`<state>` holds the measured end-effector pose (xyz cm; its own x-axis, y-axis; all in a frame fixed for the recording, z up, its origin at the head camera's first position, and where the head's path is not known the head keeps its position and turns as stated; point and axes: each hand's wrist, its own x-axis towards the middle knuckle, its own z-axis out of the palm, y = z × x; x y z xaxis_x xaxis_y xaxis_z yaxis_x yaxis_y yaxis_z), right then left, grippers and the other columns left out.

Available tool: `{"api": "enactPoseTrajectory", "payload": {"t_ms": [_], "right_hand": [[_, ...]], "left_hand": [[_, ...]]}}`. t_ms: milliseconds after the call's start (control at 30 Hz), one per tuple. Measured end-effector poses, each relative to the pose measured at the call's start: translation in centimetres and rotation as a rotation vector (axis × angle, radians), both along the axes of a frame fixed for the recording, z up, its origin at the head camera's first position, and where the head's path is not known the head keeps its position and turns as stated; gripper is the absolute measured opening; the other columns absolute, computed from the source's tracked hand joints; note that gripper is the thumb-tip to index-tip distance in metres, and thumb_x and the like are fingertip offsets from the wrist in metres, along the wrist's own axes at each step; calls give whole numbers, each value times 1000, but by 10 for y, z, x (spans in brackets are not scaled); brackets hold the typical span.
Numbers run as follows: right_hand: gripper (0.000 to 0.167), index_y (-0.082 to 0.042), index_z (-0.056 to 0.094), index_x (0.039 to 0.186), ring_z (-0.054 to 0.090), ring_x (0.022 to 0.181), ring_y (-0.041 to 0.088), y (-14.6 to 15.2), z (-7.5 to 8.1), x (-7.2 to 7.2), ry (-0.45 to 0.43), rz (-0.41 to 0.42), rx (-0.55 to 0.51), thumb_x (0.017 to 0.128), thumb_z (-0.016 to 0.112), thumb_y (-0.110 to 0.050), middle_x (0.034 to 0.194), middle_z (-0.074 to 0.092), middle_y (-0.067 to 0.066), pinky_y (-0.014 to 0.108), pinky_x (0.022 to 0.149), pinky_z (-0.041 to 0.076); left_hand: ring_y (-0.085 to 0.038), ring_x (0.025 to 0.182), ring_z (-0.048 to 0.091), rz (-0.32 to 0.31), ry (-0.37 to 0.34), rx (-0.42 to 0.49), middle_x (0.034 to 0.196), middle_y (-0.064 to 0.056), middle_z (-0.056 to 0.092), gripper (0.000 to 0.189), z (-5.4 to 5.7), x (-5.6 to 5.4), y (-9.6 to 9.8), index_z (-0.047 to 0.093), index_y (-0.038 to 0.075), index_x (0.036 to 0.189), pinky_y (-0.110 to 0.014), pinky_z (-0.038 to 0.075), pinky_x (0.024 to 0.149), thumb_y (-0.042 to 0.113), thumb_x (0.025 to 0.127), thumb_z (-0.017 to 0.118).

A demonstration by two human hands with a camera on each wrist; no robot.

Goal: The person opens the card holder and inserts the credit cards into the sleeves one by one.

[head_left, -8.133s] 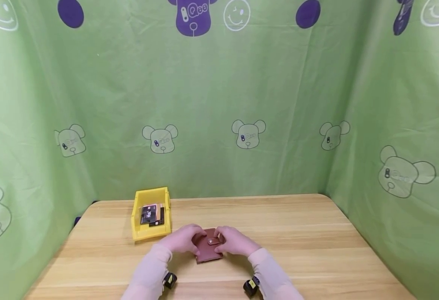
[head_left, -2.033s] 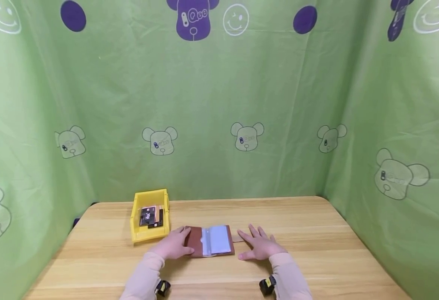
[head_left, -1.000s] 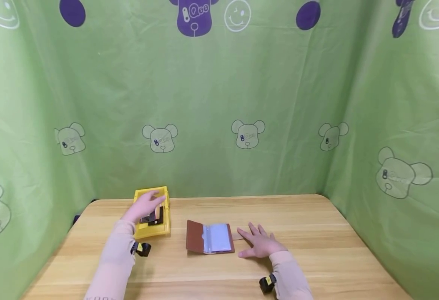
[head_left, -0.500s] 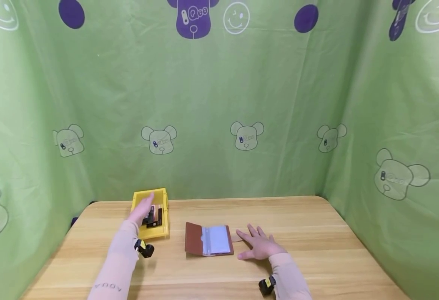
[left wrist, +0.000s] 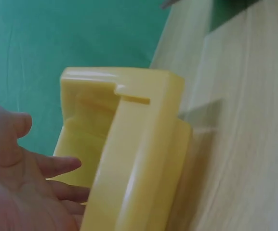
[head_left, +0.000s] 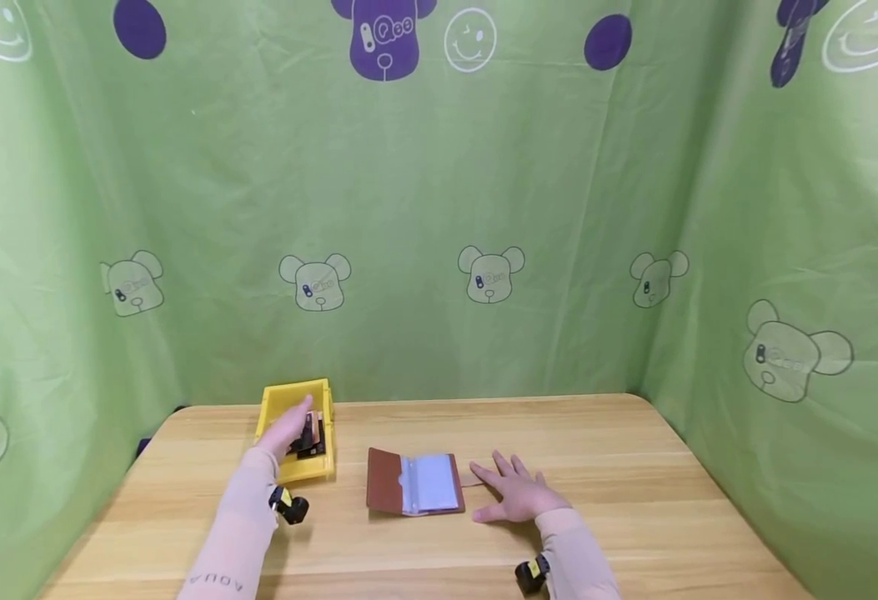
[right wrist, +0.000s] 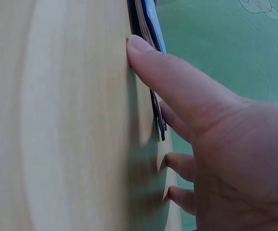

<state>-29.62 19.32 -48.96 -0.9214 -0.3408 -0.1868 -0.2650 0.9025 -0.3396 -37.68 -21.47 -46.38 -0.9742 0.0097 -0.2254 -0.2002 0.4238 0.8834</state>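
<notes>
My left hand [head_left: 287, 427] reaches down into a yellow plastic bin [head_left: 318, 472], over several cards [head_left: 316, 425], black and orange ones among them. In the left wrist view its fingers [left wrist: 57, 166] are extended, with some tips hidden behind the bin wall; no card shows in the hand. A brown card wallet [head_left: 384, 482] lies unfolded on the table, its clear sleeves [head_left: 436, 483] facing up and its left cover slightly raised. Beside the wallet's right edge, my right hand [head_left: 519, 493] rests with spread fingers, touching the table near the closing strap [head_left: 472, 480].
The wooden table [head_left: 634, 500] reaches to a green curtain [head_left: 408, 342] at the back and both sides. The bin stands at the back left, left of the wallet. A small black camera sits on each wrist.
The wallet, closed in both hands earlier, now lies unfolded. My left hand has left its cover and moved left into the bin, lowering toward the cards. The right hand has stayed beside the strap lately.
</notes>
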Motion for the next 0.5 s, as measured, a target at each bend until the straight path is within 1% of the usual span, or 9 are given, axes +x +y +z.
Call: {"api": "enactPoseTrajectory", "payload": {"t_ms": [100,267,367,467,500], "right_hand": [[85,-25,36,151,16,145,52,-1,1,1,-2,1,1,80,67,-61,161,19,22,79,109,14],[85,-25,35,151,16,145,51,0,1,1,-8,0,-9,80,66,-61,161,19,22,79,109,14],[86,-26,35,151,15,146,52,0,0,0,-11,6,-13,80,66,-62,161,17,22,80,109,13],[86,-26,35,151,15,145,52,0,-1,0,-8,10,-16,80,66,-63,161,18,22,80,108,12],[86,-27,35,151,14,145,52,0,-1,0,-10,8,-15,80,66,-63,161,17,21,80,109,12]], "left_hand": [[-47,147,8,31,7,39,160,-28,7,76,4,2,-2,8,-4,153,-58,9,122,52,103,14],[-46,148,6,63,24,22,160,-28,6,75,10,2,-4,8,-6,153,-55,4,123,51,104,13],[-45,148,5,74,20,41,160,-27,5,73,9,1,-5,8,-4,153,-54,4,124,49,104,14],[-45,148,5,76,29,65,160,-27,4,79,6,1,-5,8,-4,153,-55,4,123,55,102,14],[-46,147,7,77,34,72,160,-28,6,83,5,2,-5,8,-5,153,-56,8,123,59,100,14]]}}
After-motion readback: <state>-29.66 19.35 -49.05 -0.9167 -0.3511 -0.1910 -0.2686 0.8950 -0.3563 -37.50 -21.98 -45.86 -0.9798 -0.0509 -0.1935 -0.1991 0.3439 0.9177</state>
